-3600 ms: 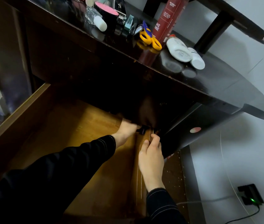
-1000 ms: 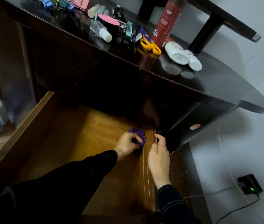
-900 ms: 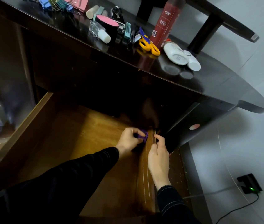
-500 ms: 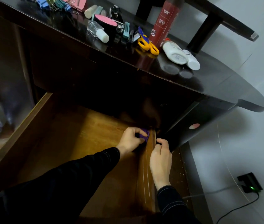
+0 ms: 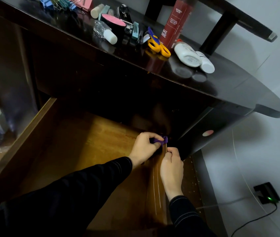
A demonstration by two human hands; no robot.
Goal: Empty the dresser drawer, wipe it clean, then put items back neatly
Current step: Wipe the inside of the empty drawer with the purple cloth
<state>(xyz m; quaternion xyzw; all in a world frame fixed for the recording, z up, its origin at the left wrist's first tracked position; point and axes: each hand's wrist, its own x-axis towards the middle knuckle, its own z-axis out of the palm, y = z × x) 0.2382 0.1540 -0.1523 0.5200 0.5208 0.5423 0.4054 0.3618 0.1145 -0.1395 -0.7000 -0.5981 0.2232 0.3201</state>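
The wooden drawer (image 5: 38, 127) is pulled out, and its bare floor (image 5: 88, 142) shows. My left hand (image 5: 144, 147) grips a small purple cloth (image 5: 161, 140) at the drawer's back right corner, under the dresser top. My right hand (image 5: 171, 166) rests on the drawer's right side rail (image 5: 156, 189), its fingers curled over the rail's top just below the cloth. The drawer's far end is lost in shadow.
On the dark dresser top (image 5: 230, 86) lie coloured binder clips (image 5: 58, 2), a pink-lidded jar (image 5: 113, 20), a clear bottle (image 5: 104, 32), yellow scissors (image 5: 158, 45), a red can (image 5: 175, 23) and two white bottles (image 5: 187, 54). A power adapter (image 5: 266, 194) with a green light lies on the floor at right.
My left hand drew the purple cloth out of the dark back of the drawer and worked it against the back right corner. My right hand slid slightly forward along the rail.
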